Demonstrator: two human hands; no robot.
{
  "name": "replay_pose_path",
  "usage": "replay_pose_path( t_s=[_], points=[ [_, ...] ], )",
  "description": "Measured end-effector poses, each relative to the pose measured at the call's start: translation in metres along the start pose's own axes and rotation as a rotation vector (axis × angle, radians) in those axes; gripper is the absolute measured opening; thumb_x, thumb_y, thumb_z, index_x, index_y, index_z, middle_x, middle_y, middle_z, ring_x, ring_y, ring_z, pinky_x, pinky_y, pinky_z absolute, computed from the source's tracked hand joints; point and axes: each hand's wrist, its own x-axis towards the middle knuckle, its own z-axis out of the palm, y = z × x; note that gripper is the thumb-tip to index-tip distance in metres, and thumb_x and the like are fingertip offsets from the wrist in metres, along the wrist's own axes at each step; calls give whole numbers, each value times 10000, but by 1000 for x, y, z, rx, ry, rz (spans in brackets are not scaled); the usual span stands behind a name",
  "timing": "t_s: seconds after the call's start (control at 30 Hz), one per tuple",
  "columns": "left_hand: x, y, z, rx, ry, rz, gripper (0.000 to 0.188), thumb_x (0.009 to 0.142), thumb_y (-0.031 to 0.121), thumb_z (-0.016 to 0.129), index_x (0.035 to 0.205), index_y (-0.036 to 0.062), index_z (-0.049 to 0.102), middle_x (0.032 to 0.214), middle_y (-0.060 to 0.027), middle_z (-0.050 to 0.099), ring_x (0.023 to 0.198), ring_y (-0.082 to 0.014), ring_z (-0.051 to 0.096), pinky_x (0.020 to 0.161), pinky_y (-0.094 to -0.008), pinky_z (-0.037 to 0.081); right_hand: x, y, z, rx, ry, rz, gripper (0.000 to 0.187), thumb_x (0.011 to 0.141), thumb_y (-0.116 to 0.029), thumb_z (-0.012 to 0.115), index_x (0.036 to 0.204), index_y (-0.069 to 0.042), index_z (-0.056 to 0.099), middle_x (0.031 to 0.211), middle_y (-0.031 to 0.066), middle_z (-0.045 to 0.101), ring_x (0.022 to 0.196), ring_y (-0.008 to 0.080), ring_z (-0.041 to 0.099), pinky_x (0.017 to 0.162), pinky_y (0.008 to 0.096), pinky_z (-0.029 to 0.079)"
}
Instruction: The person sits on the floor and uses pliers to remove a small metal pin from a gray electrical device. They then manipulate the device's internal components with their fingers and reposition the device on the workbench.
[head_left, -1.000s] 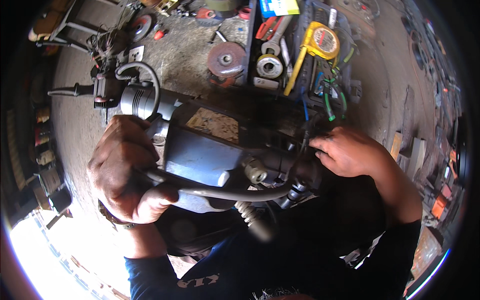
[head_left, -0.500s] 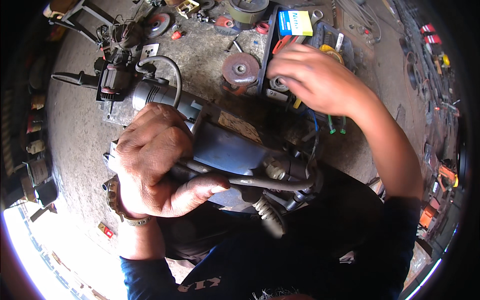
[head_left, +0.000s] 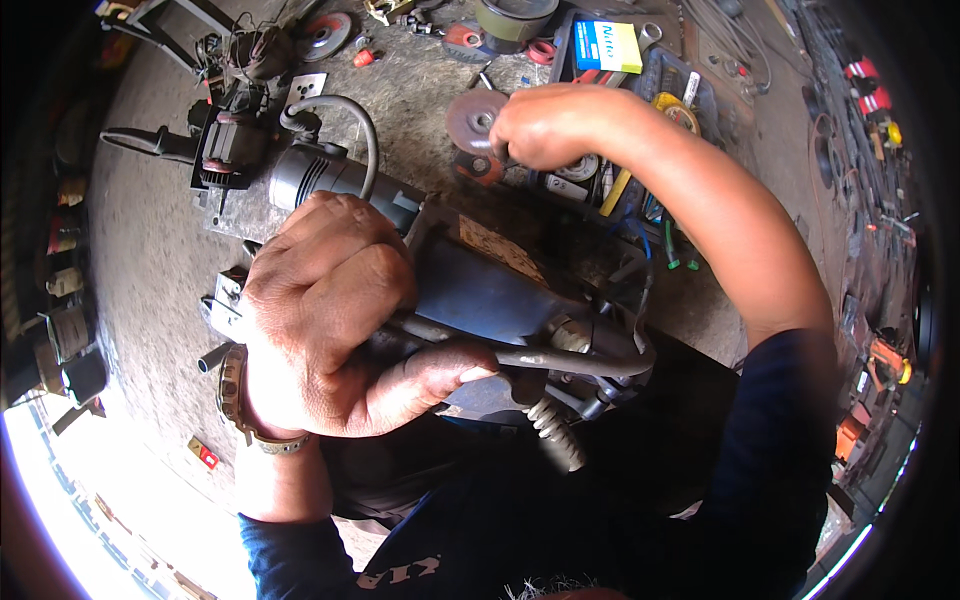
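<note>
My left hand (head_left: pixel 330 310) is wrapped round a dark tubular bar (head_left: pixel 570 362) that runs to the right across a machine. The machine has a dark bluish metal body (head_left: pixel 480 300), a grey cylindrical motor housing (head_left: pixel 310 182) and a pale coil spring (head_left: pixel 555 437) on its near side. My right hand (head_left: pixel 548 128) is closed, with its curled fingertips at the right edge of a brownish grinding disc (head_left: pixel 470 122). Part of the grip is hidden by the hand. An orange-red piece (head_left: pixel 480 168) lies just below the disc.
A black tray (head_left: pixel 562 50) at the far right holds a blue-and-yellow box (head_left: pixel 607 46), a yellow tape roll (head_left: pixel 678 112) and several tools. An opened motor (head_left: pixel 235 145) stands at left, with a metal-and-red disc (head_left: pixel 325 38) behind it. A green-grey container (head_left: pixel 513 18) is at the far side.
My right hand has moved left from above the tray to the grinding disc, and its fingers have curled in. The disc has shifted slightly, showing more of the orange-red piece. My left hand keeps its grip.
</note>
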Motion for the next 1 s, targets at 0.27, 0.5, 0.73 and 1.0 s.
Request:
replay_pose_path(
  t_s=[0.27, 0.5, 0.73, 1.0],
  points=[
    [0, -2, -1, -20, -10, 7, 625, 792, 643, 856, 773, 61, 630, 726, -77, 574, 715, -277, 607, 689, -404, 499, 7, 26, -8, 52, 215, 17, 319, 978, -116, 570, 1228, -44, 754, 1080, 227, 762, 1051, 391, 729, 949, 478, 564],
    [0, -4, -1, -18, -4, 38, 610, 797, 629, 860, 776, 63, 632, 727, -75, 574, 705, -281, 605, 698, -413, 510, 23, 5, 2, -43, 43, 94, 271, 926, -120, 638, 1148, -43, 774, 1059, 213, 774, 1014, 397, 740, 903, 489, 575],
    [2, -2, -1, -31, -16, 26, 572, 809, 579, 871, 772, 62, 630, 722, -80, 581, 702, -295, 611, 710, -424, 517, 23, 9, -1, -188, 226, 196, 189, 870, -40, 634, 937, 30, 796, 1006, 259, 770, 999, 414, 762, 882, 503, 607],
    [3, 2, -5, -7, -27, 19, 508, 805, 497, 893, 760, 62, 635, 729, -87, 592, 728, -315, 639, 717, -428, 515, 46, -22, 12, -107, 154, 413, 258, 993, -90, 591, 1121, -64, 813, 1213, 129, 793, 1157, 304, 746, 1059, 515, 446]
  ],
)
